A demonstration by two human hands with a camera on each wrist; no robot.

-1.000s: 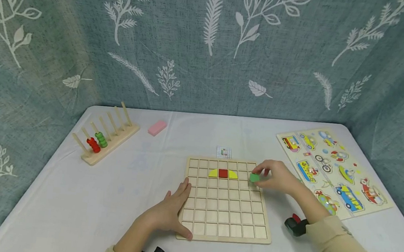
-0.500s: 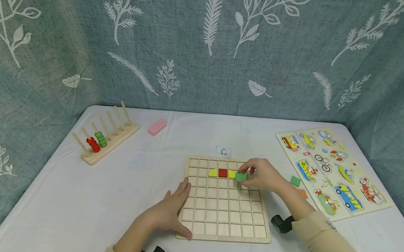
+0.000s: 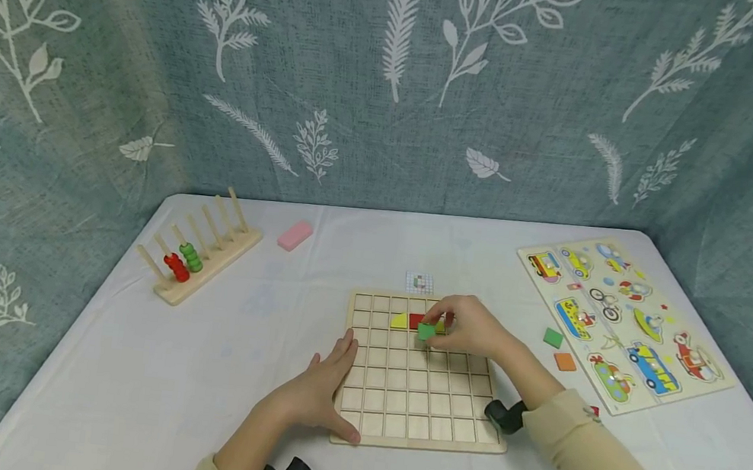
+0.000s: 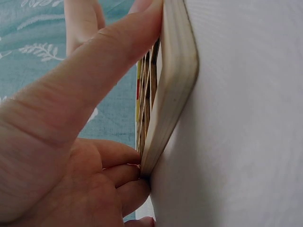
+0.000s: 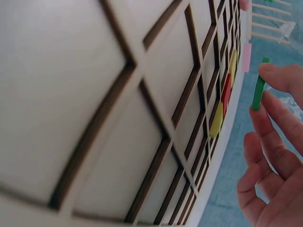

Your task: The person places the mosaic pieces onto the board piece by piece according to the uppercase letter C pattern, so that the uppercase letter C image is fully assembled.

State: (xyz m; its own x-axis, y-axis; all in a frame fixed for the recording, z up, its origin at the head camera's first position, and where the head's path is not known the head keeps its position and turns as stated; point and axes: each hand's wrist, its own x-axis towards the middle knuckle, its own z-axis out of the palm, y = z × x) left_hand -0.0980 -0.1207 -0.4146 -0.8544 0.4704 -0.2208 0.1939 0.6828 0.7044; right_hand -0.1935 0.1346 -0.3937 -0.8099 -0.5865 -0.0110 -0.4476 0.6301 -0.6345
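My right hand [image 3: 470, 326] pinches a small green square tile [image 3: 426, 333] between thumb and fingertips, above the upper rows of a wooden grid board [image 3: 396, 379]. In the right wrist view the tile [image 5: 259, 90] is seen edge-on, apart from the board. A red square [image 5: 226, 91] sits in the grid between two yellow curved pieces [image 5: 216, 121]. My left hand [image 3: 313, 395] rests against the board's left side, fingers spread and fairly straight. Its thumb [image 4: 90, 78] presses the board's near edge, while other fingers touch the side.
Behind the board lies a small printed grid card [image 3: 420, 282]. Loose green [image 3: 552, 337] and orange [image 3: 565, 361] tiles lie right of it, beside a vehicle picture puzzle [image 3: 607, 340]. A peg rack [image 3: 172, 292] with red and green beads and a pink block [image 3: 295, 235] stand back left.
My right hand has carried the green tile leftward, from the board's right side to near the red square. Loose tiles on the right have come into sight. My left hand stays in place.
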